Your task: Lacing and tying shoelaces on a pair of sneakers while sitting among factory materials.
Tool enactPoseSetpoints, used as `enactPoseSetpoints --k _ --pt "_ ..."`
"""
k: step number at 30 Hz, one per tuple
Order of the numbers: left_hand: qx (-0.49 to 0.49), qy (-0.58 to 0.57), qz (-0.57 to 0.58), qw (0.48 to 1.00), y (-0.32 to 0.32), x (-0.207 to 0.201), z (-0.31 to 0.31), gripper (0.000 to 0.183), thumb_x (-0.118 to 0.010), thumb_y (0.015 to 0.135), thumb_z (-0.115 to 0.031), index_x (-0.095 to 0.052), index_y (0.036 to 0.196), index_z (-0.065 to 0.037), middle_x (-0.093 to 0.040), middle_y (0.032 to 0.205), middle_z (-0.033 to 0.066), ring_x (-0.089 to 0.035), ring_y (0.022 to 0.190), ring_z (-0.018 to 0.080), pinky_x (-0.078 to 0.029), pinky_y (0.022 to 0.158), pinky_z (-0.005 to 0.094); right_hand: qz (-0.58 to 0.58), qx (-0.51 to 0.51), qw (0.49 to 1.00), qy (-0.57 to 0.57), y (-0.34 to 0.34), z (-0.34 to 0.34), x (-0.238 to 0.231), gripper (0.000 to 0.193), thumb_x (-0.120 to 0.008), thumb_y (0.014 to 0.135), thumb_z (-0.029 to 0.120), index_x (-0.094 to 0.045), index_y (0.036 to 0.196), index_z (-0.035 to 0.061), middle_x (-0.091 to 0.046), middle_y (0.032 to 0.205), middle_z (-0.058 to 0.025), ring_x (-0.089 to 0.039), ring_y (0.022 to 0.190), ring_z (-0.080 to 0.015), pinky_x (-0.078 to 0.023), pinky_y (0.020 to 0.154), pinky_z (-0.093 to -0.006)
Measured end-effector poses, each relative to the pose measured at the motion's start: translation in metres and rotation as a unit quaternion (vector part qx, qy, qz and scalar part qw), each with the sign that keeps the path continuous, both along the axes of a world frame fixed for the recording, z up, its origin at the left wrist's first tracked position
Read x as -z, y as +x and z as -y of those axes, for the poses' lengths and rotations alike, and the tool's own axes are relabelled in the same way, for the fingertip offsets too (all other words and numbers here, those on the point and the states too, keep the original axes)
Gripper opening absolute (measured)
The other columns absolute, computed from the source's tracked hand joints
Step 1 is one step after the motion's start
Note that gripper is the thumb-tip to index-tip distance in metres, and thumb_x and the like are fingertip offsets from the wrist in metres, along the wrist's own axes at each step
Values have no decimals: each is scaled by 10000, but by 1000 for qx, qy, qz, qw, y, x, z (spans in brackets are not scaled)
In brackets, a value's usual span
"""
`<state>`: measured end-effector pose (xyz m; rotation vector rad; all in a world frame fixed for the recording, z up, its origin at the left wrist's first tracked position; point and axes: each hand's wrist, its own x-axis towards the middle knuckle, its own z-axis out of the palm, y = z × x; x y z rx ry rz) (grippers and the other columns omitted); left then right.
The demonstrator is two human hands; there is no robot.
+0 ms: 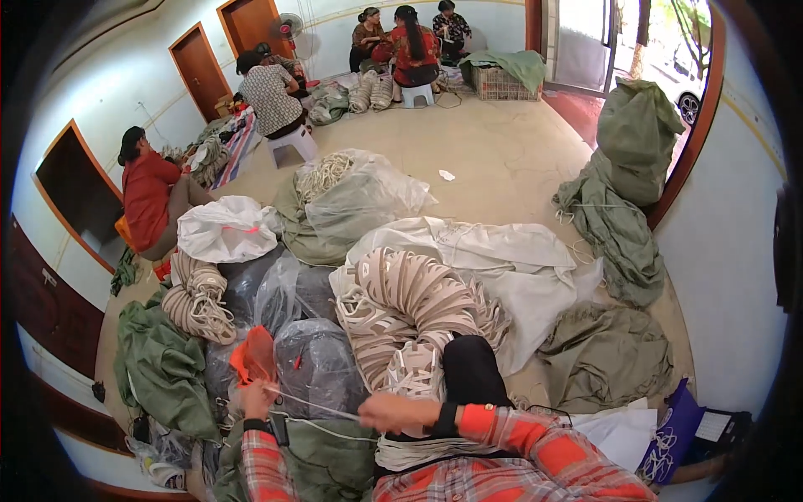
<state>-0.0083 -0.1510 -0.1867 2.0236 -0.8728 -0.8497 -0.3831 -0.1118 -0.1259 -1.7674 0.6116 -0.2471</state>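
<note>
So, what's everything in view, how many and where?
Shoe uppers: many, beige and white, centre
Taut cord: one, white, lower centre
Plastic bags: several, clear, left of centre
Sacks: several, green, both sides
Sacking: at least two pieces, white, centre
Cloth or bag: one, orange-red, lower centre-left
Bag: one, purple, lower right
Stools: two, pale, back
Fan: one, dark, back
Doors: several, brown, left
People: six visible, mixed clothes, left and back
Car: one, white, outside
Left hand: one, bare, at cord
Right hand: one, bare, at cord

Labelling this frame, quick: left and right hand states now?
Left hand: closed, holding a white cord.
Right hand: closed, holding the same white cord, stretched straight between them.
</note>
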Motion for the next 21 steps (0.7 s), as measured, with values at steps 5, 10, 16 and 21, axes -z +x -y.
enactPoseSetpoints --k 5,10,16,21 --pt "-1 -122 -332 935 -75 6 48 217 -549 808 -91 -539 981 40 -633 834 140 -560 551 154 -427 450 255 85 -74 956 -270 35 -65 -1 144 -571 668 112 -534 648 -25 -539 589 -210 -567 577 -384 -442 485 -447" --pt "137 -116 -281 943 -185 -35 32 197 -534 840 -115 -546 971 32 -639 820 143 -452 486 63 -327 378 167 118 -113 942 -292 27 -85 -7 218 -568 696 71 -471 810 -87 -530 594 -202 -580 605 -357 -446 497 -406" --pt "313 -120 -58 940 -222 -39 41 204 -529 845 -162 -602 728 -12 -603 602 44 -490 480 100 -375 452 257 133 -76 933 -326 19 -91 -5 126 -543 678 116 -560 654 -6 -544 638 -196 -583 612 -343 -460 515 -415" --pt "429 -37 113 895 -245 -28 11 266 -541 808 -294 -632 758 -49 -590 566 88 -592 540 203 -442 534 335 -98 -150 945 -272 -31 -61 -33 149 -573 691 147 -545 764 20 -575 648 -172 -599 630 -348 -470 535 -419"
